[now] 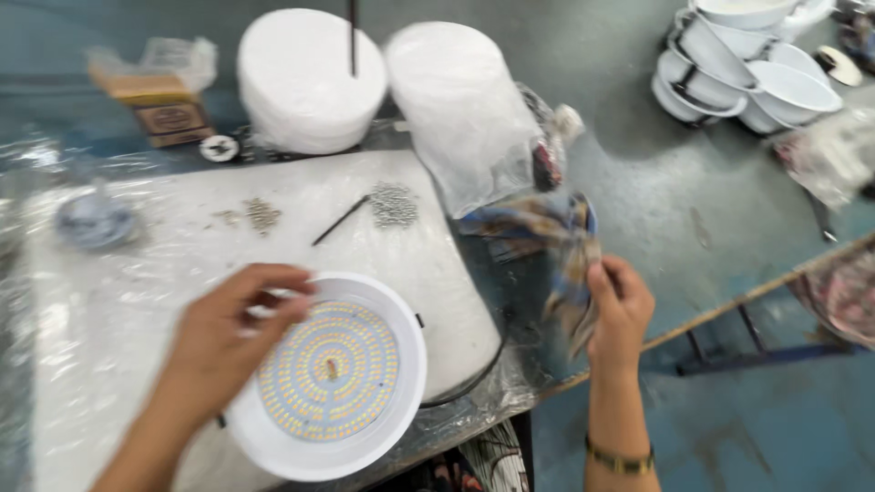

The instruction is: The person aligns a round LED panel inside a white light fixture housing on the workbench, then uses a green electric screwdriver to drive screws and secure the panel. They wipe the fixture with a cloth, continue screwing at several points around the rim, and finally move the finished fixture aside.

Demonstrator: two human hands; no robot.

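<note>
- White plastic forms the round lamp housing (pixel 328 378), which lies face up on the plastic-covered table (pixel 118 301), at its near edge, with rings of small yellow diodes showing inside.
- The left hand (pixel 228 333) rests on the housing's upper-left rim, fingers curled over the edge and thumb beside them, so the lamp sits just below and to the right of that hand.
- The right hand (pixel 620 310) is well apart from the lamp, out past the table's right edge, closed around a blurred patterned cloth (pixel 561 246) that hangs from its grip above the floor.
- Two heaps of small metal screws (pixel 394 204) and a thin dark rod (pixel 341 220) lie farther back on the table.
- Two stacks of white discs (pixel 310 82), one wrapped in clear film, stand beyond them.
- More white housings (pixel 747 64) are piled on the floor at the far right.
</note>
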